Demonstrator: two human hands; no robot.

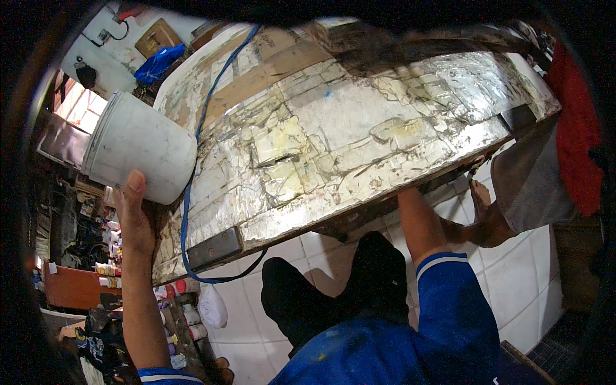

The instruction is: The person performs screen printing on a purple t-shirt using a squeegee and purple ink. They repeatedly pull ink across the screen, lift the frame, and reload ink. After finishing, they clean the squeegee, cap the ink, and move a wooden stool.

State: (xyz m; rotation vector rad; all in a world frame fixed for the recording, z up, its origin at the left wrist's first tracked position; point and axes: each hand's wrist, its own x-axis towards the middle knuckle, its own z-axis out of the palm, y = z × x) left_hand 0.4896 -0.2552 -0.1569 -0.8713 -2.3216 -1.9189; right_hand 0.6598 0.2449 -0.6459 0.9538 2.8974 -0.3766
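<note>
Holding a white bucket (144, 149), ridged end leftward, long axis aslant, left hand (135, 218) half open; right hand hidden

One table (359, 128): at its left end, one white bucket (142, 149) and one visible hand (135, 208); across it, one blue cord (185, 221); along its near edge, two black plates (215, 249). Beyond its far left corner — one blue bag (159, 64); by its right end — one other person (536, 173).

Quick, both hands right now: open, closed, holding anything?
Left hand: holding the white bucket, thumb against it, other fingers hidden.
Right hand: cannot be told; it is hidden beneath the worktable.
</note>
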